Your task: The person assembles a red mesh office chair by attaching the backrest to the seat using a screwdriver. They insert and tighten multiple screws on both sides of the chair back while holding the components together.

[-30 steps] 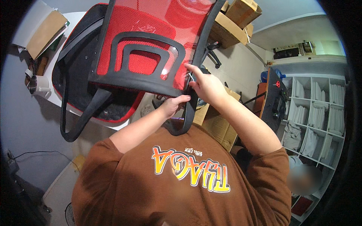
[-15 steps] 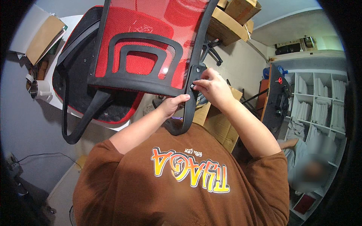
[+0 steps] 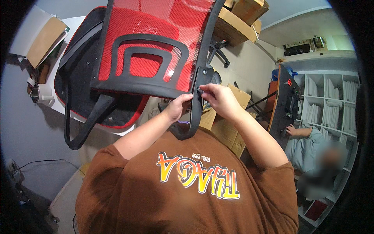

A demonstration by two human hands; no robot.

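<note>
A red mesh chair backrest (image 3: 150, 50) in a black frame stands in front of me, with a black armrest (image 3: 196, 113) along its lower right corner. One bolt (image 3: 204, 72) sits in the upper end of that armrest's plate. Just below it, the fingertips of my right hand (image 3: 221, 99) pinch a small metal bolt (image 3: 199, 90) at the plate; how deep it sits I cannot tell. My left hand (image 3: 179, 108) is closed at the frame's lower corner beside the armrest, thumb in front and fingers partly hidden. A second armrest (image 3: 70, 117) hangs at the left.
Behind the backrest, a red-edged black seat (image 3: 80, 74) lies on a white table (image 3: 78, 23). A metal mug (image 3: 41, 93) stands at the left. Cardboard boxes (image 3: 233, 27) are at the back. On the right, a person (image 3: 307, 148) sits by a dark desk (image 3: 287, 103) and white shelves (image 3: 313, 103).
My right hand has tipped downward, its fingers still at the bolt. My left hand has shifted slightly. The person on the right has moved and now reaches an arm to the dark desk.
</note>
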